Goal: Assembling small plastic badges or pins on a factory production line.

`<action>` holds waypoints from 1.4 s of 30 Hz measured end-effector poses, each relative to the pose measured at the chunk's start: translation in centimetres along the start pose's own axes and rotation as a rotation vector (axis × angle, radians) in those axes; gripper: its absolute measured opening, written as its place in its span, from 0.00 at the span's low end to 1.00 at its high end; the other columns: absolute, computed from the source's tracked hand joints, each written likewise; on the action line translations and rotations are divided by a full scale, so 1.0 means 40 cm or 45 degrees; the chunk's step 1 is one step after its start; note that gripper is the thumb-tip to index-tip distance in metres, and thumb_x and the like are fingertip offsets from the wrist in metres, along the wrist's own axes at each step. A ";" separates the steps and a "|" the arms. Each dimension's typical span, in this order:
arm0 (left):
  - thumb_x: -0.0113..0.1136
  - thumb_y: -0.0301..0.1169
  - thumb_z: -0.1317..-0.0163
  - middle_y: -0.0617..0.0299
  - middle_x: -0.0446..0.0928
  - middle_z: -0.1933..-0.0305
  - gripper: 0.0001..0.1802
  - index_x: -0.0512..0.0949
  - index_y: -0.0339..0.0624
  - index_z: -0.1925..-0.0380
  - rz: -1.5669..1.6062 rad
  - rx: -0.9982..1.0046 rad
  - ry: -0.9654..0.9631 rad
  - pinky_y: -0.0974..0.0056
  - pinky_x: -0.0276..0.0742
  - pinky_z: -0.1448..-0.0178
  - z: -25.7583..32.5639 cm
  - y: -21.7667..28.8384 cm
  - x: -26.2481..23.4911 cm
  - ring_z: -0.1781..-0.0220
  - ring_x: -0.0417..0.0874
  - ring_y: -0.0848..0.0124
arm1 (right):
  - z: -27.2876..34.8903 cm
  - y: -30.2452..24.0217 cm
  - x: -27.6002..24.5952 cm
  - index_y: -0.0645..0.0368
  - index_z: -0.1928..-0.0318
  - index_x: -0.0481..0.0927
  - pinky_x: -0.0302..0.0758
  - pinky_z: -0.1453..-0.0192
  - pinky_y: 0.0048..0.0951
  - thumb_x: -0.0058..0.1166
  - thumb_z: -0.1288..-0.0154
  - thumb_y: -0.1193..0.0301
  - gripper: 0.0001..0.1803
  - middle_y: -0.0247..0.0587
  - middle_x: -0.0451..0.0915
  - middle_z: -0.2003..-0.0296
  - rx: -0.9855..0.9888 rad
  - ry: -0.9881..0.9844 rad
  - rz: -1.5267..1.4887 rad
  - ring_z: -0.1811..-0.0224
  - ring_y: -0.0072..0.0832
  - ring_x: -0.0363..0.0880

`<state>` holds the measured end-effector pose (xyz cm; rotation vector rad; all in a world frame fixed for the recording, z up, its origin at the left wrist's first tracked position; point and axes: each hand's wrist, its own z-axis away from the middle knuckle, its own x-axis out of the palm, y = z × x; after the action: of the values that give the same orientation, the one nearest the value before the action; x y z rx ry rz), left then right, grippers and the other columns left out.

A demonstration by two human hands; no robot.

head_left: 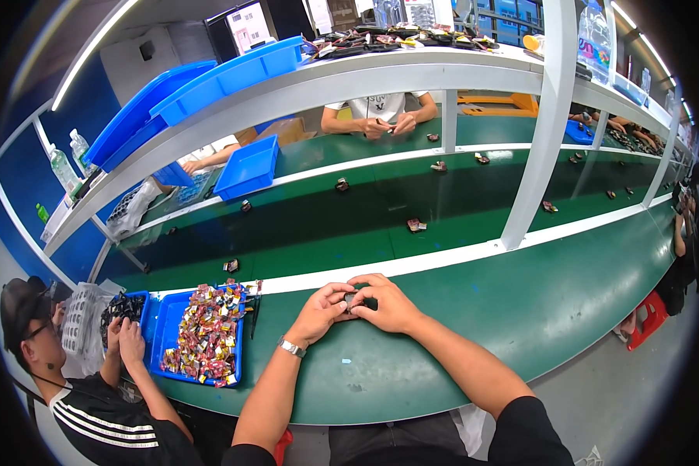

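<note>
My left hand [317, 314] and my right hand [390, 305] meet above the green bench, near the white rail. Between their fingertips they pinch a small dark part [350, 300], mostly covered by the fingers, so its kind cannot be made out. A metal watch [292, 347] circles my left wrist. To the left of my left hand, a blue tray [163, 343] holds a heap of small electronic assemblies [204, 334] with red, yellow and silver pieces. A dark slim tool [255, 314] lies by the tray's right edge.
Beyond the white rail [380, 269], a dark green belt [311, 221] carries scattered small assemblies [416, 225]. A white post [542, 132] and overhead shelf [349, 74] stand ahead. A co-worker [93, 412] sits at left, hands over a tray of black parts [122, 314]. Others work across the belt.
</note>
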<state>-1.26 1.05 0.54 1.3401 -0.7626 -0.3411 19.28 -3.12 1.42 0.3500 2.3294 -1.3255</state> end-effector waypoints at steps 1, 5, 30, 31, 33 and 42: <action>0.55 0.23 0.31 0.56 0.76 0.45 0.18 0.68 0.40 0.43 0.035 0.005 0.006 0.57 0.80 0.38 -0.001 0.000 0.000 0.44 0.80 0.67 | 0.000 0.003 0.004 0.58 0.66 0.85 0.70 0.35 0.38 0.62 0.43 0.71 0.05 0.40 0.78 0.45 0.009 -0.001 -0.049 0.38 0.40 0.72; 0.56 0.25 0.31 0.57 0.77 0.48 0.15 0.70 0.40 0.46 0.046 0.033 0.051 0.57 0.82 0.40 -0.002 -0.002 0.008 0.46 0.81 0.67 | 0.000 0.039 0.020 0.58 0.63 0.86 0.72 0.37 0.36 0.65 0.43 0.70 0.08 0.40 0.79 0.45 0.084 0.064 -0.207 0.42 0.37 0.76; 0.54 0.20 0.33 0.57 0.76 0.47 0.14 0.72 0.37 0.48 -0.053 0.086 -0.007 0.60 0.80 0.38 0.002 -0.007 0.000 0.44 0.80 0.68 | 0.000 0.041 0.027 0.60 0.63 0.86 0.79 0.47 0.29 0.64 0.40 0.71 0.07 0.41 0.80 0.47 0.281 0.045 -0.381 0.53 0.29 0.82; 0.54 0.21 0.32 0.57 0.76 0.47 0.13 0.72 0.37 0.48 -0.043 0.063 0.008 0.60 0.81 0.39 0.001 -0.007 -0.001 0.45 0.80 0.68 | -0.001 0.042 0.026 0.60 0.63 0.86 0.78 0.47 0.30 0.64 0.40 0.70 0.07 0.41 0.80 0.47 0.274 0.032 -0.388 0.53 0.29 0.82; 0.53 0.22 0.31 0.58 0.76 0.47 0.12 0.72 0.37 0.48 -0.033 0.041 0.023 0.60 0.81 0.40 -0.001 -0.010 -0.003 0.46 0.80 0.68 | 0.001 0.044 0.024 0.60 0.63 0.86 0.78 0.47 0.30 0.65 0.40 0.70 0.07 0.40 0.80 0.47 0.267 0.020 -0.395 0.52 0.30 0.82; 0.55 0.25 0.30 0.58 0.78 0.51 0.12 0.72 0.38 0.49 -0.032 0.032 0.094 0.59 0.83 0.43 -0.001 -0.008 0.013 0.47 0.82 0.67 | 0.008 0.011 0.023 0.56 0.65 0.86 0.72 0.37 0.38 0.63 0.41 0.69 0.06 0.39 0.80 0.48 0.068 0.091 -0.062 0.41 0.37 0.74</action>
<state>-0.80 0.68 0.38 1.3792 -0.6907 -0.3011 18.74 -3.19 0.51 0.3655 2.3785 -1.4229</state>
